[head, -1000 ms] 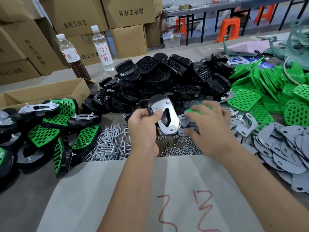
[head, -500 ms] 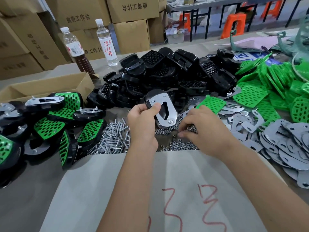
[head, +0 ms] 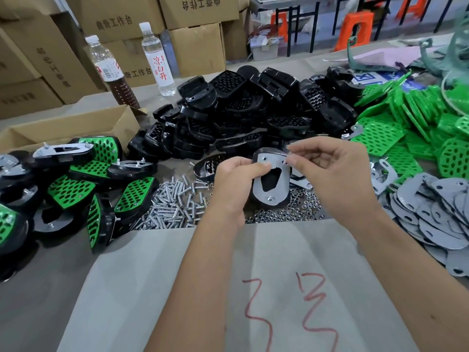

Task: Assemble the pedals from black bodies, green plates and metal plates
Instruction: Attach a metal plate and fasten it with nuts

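My left hand [head: 234, 184] grips a half-built pedal [head: 270, 184], a black body with a metal plate on its face, held above the nut pile. My right hand [head: 330, 174] pinches a small nut at the plate's upper right hole; the nut itself is mostly hidden by my fingertips. A heap of black bodies [head: 253, 110] lies behind. Green plates [head: 406, 123] are piled at the right, and grey metal plates [head: 436, 212] spread at the near right. Finished pedals [head: 76, 184] with green faces lie at the left.
Screws [head: 175, 204] and nuts [head: 286, 209] lie loose in front of the hands. A grey sheet [head: 177, 288] with red marks covers the near table. An open carton [head: 63, 128], two bottles [head: 158, 59] and stacked boxes stand at the back left.
My right hand left the nut pile and rose to the upper right corner of the metal plate with a nut. The left hand tilted the pedal more upright.
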`<state>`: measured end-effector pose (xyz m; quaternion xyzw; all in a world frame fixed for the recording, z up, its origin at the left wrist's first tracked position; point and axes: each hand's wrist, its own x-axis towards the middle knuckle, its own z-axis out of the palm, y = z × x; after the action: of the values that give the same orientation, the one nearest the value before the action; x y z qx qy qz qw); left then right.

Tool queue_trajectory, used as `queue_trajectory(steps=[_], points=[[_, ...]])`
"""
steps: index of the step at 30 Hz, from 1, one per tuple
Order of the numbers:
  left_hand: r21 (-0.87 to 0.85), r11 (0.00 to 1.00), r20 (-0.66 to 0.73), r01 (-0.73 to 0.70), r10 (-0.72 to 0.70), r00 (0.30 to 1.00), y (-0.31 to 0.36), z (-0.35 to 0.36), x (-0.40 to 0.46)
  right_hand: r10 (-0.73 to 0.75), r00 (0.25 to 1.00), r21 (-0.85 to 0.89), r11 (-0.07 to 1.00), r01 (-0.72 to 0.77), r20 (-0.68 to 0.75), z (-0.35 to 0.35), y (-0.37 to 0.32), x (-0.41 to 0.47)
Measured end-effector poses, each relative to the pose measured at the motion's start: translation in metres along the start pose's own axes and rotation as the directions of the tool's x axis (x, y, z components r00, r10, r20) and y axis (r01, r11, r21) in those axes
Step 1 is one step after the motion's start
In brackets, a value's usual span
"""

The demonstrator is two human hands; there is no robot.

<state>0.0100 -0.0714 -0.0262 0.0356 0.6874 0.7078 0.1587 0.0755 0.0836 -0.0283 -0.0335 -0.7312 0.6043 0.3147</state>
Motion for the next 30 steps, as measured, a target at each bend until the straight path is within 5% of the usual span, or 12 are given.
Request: queue_trajectory(steps=[9,18,30], points=[[-0.051,0.999,0.102,0.006,0.0,0.995,0.001,0.005,-0.006,0.048,0.999,0.045,0.998,-0.047,-0.024,-0.003,0.003,0.0],[-0.169,0.985,0.014,0.036,-0.035,0.999,-0.001,0.01,-0.001,0.097,0.988,0.218,0.974,-0.069,-0.122,-0.002,0.008,0.004],[-0.285,0.949,0.15,0.132,-0.092,0.984,0.003,0.013,-0.009,0.439,0.896,0.285,0.851,-0.44,0.072,0.009,0.01,0.002]])
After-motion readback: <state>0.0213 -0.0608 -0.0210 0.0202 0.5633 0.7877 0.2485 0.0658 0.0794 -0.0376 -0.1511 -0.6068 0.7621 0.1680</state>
